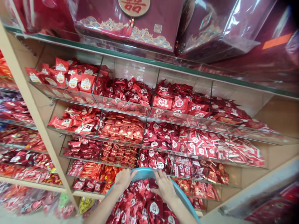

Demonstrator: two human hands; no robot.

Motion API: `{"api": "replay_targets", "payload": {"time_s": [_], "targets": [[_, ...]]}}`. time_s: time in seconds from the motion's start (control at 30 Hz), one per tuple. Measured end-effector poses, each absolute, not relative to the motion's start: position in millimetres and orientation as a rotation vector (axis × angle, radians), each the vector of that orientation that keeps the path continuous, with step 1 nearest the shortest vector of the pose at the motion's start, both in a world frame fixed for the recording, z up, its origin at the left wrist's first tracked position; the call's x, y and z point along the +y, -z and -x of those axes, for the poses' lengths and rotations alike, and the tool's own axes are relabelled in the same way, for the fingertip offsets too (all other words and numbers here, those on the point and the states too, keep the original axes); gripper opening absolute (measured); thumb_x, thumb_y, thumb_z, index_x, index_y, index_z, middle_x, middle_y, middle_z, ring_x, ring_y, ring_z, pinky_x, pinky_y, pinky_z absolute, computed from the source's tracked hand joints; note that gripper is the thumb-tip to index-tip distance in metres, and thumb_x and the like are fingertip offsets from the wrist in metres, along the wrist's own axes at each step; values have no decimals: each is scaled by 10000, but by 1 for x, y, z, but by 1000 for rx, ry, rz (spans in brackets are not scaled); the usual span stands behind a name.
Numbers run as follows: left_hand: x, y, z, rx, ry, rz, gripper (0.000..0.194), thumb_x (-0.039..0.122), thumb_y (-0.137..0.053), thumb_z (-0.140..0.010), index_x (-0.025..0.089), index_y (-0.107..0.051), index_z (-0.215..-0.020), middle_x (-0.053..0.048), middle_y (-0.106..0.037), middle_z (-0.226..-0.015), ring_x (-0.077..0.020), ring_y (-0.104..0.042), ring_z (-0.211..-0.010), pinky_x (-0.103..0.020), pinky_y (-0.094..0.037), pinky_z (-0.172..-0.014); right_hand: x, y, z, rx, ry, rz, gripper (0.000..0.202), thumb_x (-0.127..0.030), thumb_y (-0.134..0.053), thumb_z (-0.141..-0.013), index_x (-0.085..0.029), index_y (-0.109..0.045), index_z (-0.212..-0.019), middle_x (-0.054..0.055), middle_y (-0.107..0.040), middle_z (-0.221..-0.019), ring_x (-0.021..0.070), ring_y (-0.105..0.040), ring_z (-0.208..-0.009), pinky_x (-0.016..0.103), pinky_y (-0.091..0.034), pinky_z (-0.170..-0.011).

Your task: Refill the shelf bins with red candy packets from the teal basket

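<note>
A blue plastic basket (184, 199) full of dark red candy packets (140, 202) with white marks is at the bottom centre, against the lower shelves. My left hand (123, 180) is closed on the basket's rim at the back left, its thumb on the inner side. My right hand (163, 186) lies over the packets inside the basket near the far rim, palm down with its fingers spread. Nothing is seen held in it.
Tiered shelves with clear dividers and front lips (121, 109) hold many red packets. Large maroon gift boxes (130, 28) stand on the glass shelf (149, 63) above. A wooden upright (35, 115) separates another packed shelf at left. Bagged goods (35, 200) lie at lower left.
</note>
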State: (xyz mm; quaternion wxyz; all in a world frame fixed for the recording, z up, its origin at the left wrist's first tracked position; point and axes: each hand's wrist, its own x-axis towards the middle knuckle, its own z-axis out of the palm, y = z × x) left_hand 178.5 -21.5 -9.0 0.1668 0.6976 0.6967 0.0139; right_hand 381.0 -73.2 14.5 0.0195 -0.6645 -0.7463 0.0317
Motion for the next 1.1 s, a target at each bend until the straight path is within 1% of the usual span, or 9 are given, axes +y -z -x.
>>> {"api": "replay_targets", "payload": {"time_s": [0.03, 0.1, 0.2, 0.33, 0.47, 0.63, 0.8, 0.93, 1.1], "targets": [[-22, 9, -178, 1975, -61, -1997, 647, 604, -199, -805, 133, -623, -936, -155, -644, -931, -264, -593, -909, -349, -444, -770, -73, -18, -381, -2316, -105, 2063, 681, -358, -647, -647, -238, -369, -1258, 116, -451, -1246, 325, -382, -1165, 477, -331, -925], [-22, 10, -178, 1962, -125, -2038, 641, 602, -205, -805, 131, -630, -906, -151, -654, -886, -272, -605, -870, -362, -453, -744, -74, -32, -381, -2331, -102, 2007, 584, -415, -612, -676, -235, -433, -1202, 114, -479, -1207, 321, -422, -1123, 459, -363, -890], [-21, 14, -178, 1981, -154, -2052, 634, 599, -204, -805, 138, -633, -880, -142, -660, -858, -281, -611, -842, -375, -461, -716, -73, -72, -378, -2332, -73, 1826, 375, -455, -468, -781, -228, -515, -1075, 91, -544, -1069, 257, -512, -991, 371, -422, -803], [-20, 18, -178, 2001, -158, -2031, 635, 604, -208, -801, 140, -638, -858, -144, -663, -851, -279, -614, -834, -373, -460, -713, -51, -135, -367, -2206, 46, 1590, 309, -409, -316, -863, -215, -525, -983, 60, -560, -909, 184, -533, -858, 288, -415, -750], [-21, 16, -177, 1973, -172, -2027, 656, 617, -195, -795, 136, -634, -876, -163, -657, -876, -278, -612, -844, -374, -451, -723, -7, -172, -357, -2025, 177, 1560, 227, -358, -354, -851, -204, -514, -897, 47, -527, -888, 173, -500, -851, 277, -395, -740], [-23, 14, -176, 1957, -198, -2018, 679, 625, -181, -792, 124, -633, -874, -171, -657, -865, -280, -613, -840, -367, -450, -720, 45, -163, -338, -1864, 205, 1788, 247, -401, -429, -804, -187, -539, -748, 73, -506, -898, 199, -484, -857, 289, -396, -696], [-22, 16, -176, 1966, -205, -2017, 634, 600, -200, -802, 142, -634, -864, -153, -661, -865, -291, -611, -838, -389, -454, -710, 63, -151, -328, -1846, 134, 1845, 249, -378, -466, -786, -180, -570, -676, 89, -519, -926, 209, -488, -881, 306, -389, -755], [-23, 13, -176, 1964, -184, -2004, 625, 593, -206, -805, 141, -632, -878, -155, -656, -882, -274, -608, -854, -370, -449, -728, 63, -157, -341, -1823, -10, 1677, 252, -355, -471, -781, -183, -572, -628, 57, -558, -808, 175, -515, -839, 274, -388, -772], [-25, 9, -176, 1960, -181, -2007, 625, 591, -209, -806, 136, -634, -855, -160, -658, -868, -273, -612, -846, -363, -449, -726, 54, -160, -371, -1867, -174, 1631, 305, -394, -447, -775, -190, -535, -565, 17, -582, -651, 155, -534, -717, 253, -392, -679]]}}
